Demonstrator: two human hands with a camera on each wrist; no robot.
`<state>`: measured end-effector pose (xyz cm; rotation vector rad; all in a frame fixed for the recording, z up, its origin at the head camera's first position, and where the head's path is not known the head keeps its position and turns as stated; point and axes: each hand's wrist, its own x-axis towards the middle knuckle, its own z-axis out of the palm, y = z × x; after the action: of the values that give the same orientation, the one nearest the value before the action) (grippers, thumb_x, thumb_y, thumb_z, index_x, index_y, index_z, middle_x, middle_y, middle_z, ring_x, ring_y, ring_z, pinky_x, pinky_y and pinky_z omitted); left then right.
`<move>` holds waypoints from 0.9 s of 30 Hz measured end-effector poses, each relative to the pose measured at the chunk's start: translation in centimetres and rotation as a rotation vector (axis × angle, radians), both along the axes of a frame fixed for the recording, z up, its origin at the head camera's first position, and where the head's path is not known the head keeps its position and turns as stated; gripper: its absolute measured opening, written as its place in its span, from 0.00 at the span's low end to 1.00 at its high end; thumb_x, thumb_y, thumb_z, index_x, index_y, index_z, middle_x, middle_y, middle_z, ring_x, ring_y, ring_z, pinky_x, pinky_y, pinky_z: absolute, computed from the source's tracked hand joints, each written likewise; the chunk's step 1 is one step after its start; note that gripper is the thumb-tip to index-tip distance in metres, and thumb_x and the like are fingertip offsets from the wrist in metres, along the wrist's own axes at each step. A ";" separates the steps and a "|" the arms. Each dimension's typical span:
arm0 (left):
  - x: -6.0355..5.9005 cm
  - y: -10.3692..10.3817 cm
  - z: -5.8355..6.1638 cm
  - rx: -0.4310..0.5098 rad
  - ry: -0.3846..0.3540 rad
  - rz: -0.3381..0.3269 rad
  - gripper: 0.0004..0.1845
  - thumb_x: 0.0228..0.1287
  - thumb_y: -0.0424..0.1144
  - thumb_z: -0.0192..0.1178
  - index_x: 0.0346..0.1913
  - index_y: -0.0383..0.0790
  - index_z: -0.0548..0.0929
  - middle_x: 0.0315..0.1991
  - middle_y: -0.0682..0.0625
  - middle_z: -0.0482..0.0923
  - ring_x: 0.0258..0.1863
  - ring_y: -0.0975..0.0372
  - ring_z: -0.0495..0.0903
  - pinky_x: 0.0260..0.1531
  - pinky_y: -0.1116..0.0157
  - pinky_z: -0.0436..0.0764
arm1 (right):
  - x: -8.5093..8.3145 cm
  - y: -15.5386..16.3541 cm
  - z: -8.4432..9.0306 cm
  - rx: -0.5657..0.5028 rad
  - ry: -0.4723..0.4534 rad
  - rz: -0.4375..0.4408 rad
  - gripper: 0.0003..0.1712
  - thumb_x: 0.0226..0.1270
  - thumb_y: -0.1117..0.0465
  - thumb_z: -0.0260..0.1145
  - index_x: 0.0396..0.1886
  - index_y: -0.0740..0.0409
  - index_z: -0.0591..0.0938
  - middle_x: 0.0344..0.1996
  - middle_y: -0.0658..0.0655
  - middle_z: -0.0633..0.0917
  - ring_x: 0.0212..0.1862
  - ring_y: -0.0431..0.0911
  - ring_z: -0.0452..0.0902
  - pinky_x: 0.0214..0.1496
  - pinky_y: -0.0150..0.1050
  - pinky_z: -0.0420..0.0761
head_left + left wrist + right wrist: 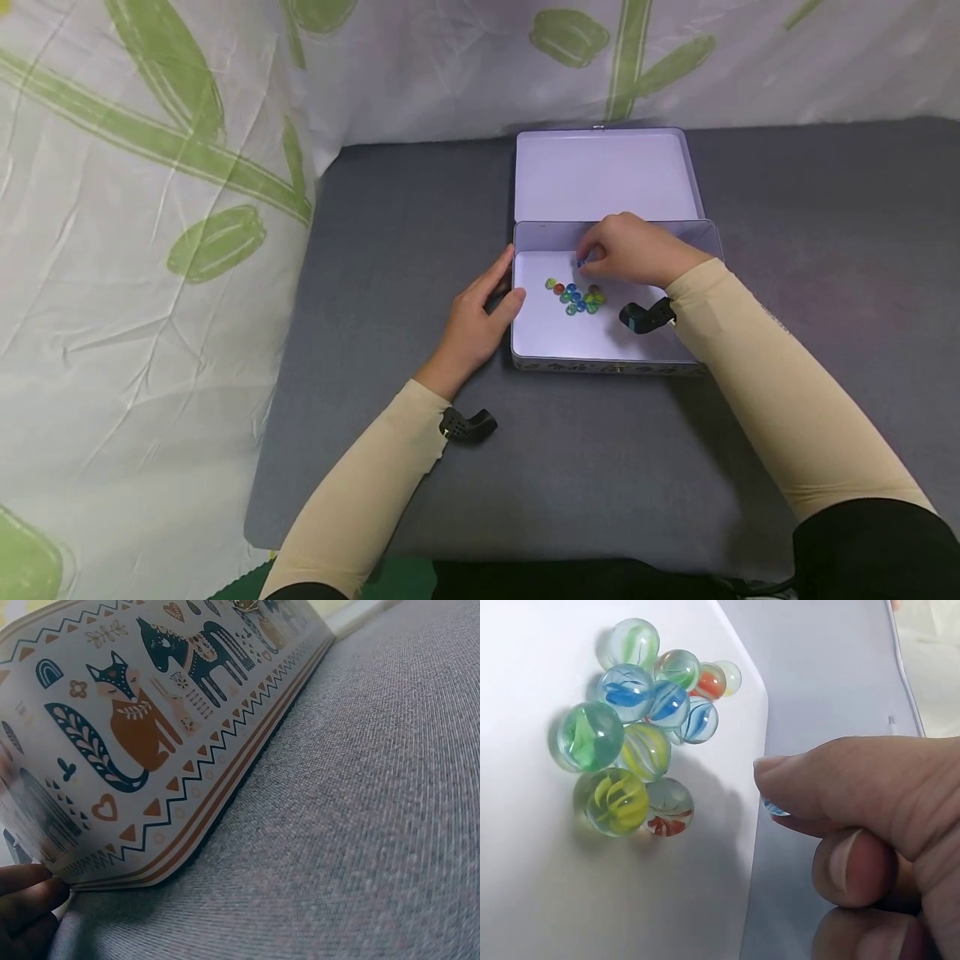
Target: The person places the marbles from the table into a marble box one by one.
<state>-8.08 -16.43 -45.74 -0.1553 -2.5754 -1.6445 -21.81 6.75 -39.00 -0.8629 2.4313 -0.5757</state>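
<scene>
In the head view an open tin box (622, 346) with a pale inside lies on the grey table. Several glass marbles (573, 297) are clustered on its floor, with green, blue, yellow and red swirls. Over the back of the box, my right hand (633, 250) pinches a blue-swirled marble (774, 808) between thumb and finger; most of that marble is hidden. My left hand (480, 321) rests against the box's left side, its thumb at the rim. In the left wrist view its fingertips (30, 896) touch the printed wall (150, 727) near the bottom corner.
Behind the box its hinged lid (603, 175) lies folded back on the grey tabletop (397, 250). A white curtain (450, 75) with green leaf prints hangs along the back and left. Black wrist cameras (468, 426) jut out from both sleeves.
</scene>
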 end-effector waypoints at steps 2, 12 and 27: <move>0.0 0.0 -0.1 -0.002 0.005 0.002 0.35 0.75 0.54 0.54 0.82 0.52 0.66 0.78 0.53 0.68 0.69 0.56 0.78 0.73 0.57 0.71 | 0.0 0.1 -0.1 -0.005 0.004 0.002 0.10 0.65 0.66 0.73 0.44 0.65 0.91 0.27 0.55 0.83 0.30 0.47 0.73 0.35 0.39 0.73; -0.1 0.1 -0.1 -0.014 -0.004 0.002 0.34 0.76 0.56 0.54 0.82 0.55 0.65 0.79 0.54 0.67 0.71 0.59 0.76 0.73 0.57 0.70 | 0.1 0.1 -0.1 -0.016 0.002 0.025 0.11 0.68 0.63 0.73 0.45 0.65 0.91 0.30 0.55 0.88 0.31 0.46 0.76 0.37 0.40 0.76; -0.2 -0.1 -0.6 0.006 -0.019 0.003 0.34 0.76 0.54 0.55 0.82 0.55 0.65 0.79 0.55 0.66 0.72 0.59 0.74 0.75 0.57 0.68 | 0.8 0.9 2.2 -0.057 0.094 -0.011 0.10 0.70 0.61 0.72 0.42 0.63 0.92 0.24 0.53 0.87 0.30 0.47 0.75 0.39 0.43 0.75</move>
<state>-8.25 -16.58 -46.31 -0.1357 -2.5832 -1.6604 -21.00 7.60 -36.85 -0.9201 2.5161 -0.6248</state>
